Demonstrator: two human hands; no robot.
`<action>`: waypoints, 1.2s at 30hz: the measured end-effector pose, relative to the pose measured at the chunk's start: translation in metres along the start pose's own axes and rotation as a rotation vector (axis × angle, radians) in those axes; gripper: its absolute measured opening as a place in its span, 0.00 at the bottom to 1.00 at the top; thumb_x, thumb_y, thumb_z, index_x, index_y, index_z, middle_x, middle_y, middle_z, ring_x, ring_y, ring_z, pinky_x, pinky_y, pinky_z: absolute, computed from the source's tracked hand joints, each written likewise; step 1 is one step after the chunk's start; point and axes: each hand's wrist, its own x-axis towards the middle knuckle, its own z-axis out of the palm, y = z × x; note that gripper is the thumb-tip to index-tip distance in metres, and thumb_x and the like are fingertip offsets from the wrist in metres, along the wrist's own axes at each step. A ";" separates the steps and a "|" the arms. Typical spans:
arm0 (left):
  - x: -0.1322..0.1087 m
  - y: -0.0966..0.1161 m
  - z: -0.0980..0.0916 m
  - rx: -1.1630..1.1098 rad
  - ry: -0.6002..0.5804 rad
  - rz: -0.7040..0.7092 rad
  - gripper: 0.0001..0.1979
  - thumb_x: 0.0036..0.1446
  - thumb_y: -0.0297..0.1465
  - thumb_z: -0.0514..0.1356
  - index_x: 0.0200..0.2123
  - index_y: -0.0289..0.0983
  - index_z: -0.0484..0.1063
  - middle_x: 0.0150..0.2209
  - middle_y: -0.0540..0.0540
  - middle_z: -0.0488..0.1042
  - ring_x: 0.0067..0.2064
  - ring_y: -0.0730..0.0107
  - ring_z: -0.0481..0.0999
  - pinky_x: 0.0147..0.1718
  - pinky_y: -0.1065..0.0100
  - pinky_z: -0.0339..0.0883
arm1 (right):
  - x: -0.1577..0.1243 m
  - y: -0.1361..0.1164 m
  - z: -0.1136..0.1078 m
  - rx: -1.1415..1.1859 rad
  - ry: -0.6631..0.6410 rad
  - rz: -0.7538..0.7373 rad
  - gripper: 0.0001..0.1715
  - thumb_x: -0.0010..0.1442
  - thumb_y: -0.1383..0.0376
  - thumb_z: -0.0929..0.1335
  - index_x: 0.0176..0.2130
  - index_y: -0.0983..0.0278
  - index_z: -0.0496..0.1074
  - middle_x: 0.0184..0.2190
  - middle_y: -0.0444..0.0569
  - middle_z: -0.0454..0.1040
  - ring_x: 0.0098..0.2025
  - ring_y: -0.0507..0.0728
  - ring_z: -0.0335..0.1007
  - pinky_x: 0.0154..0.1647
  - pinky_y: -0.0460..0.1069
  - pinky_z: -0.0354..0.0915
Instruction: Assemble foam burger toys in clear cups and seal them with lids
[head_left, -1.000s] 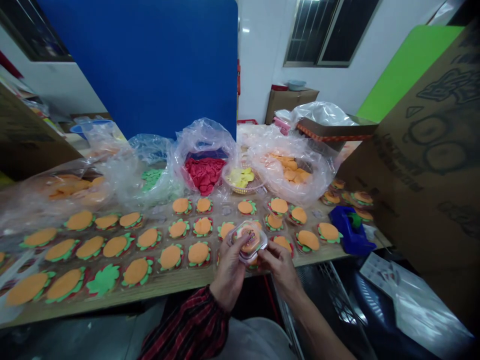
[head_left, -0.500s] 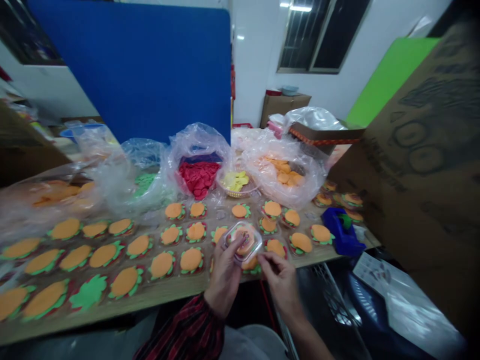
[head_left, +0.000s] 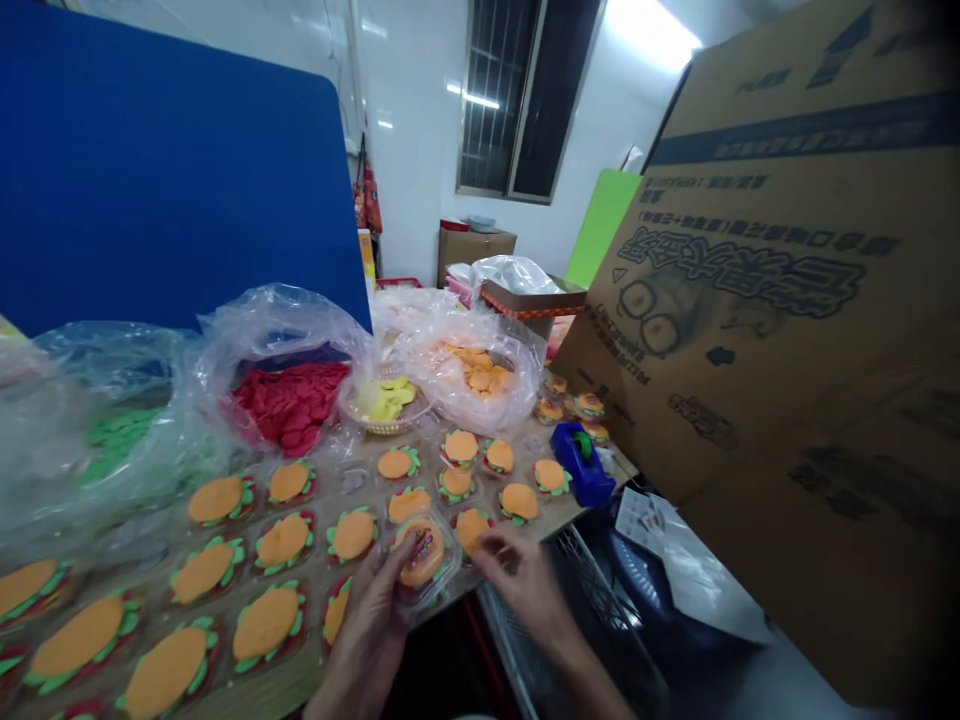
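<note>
My left hand [head_left: 375, 605] holds a clear plastic box [head_left: 448, 560] over the front edge of the table. Inside is a burger-shaped piece with an orange bun [head_left: 421, 562] and a small dark printed mark on top. My right hand [head_left: 525, 580] is just right of the box, thumb and fingers pinched together near its corner. Whatever sits between those fingertips is too small to make out. Behind the right fingertips lies another orange-topped burger piece [head_left: 471, 526]. Around both hands, several similar burgers with green and red layers, such as this burger [head_left: 268, 622], lie in clear trays.
Along the back stand plastic bags of green pieces [head_left: 120, 435], red pieces [head_left: 289, 400] and orange pieces [head_left: 484, 370], with a basket [head_left: 390, 427] of yellow pieces between. A blue tape dispenser [head_left: 581, 465] sits at the right end. A large cardboard box [head_left: 750, 350] rises beyond it.
The camera view has swung to the right, so the table's contents appear further left. My left hand still holds the boxed burger, and my right hand stays close beside it.
</note>
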 end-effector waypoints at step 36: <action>0.029 -0.004 0.025 0.212 -0.140 0.049 0.28 0.32 0.37 0.71 0.38 0.37 0.66 0.37 0.44 0.74 0.41 0.59 0.76 0.37 0.63 0.70 | 0.112 -0.017 -0.130 -0.849 0.274 -0.136 0.39 0.47 0.59 0.67 0.56 0.67 0.59 0.52 0.57 0.64 0.53 0.61 0.63 0.54 0.53 0.59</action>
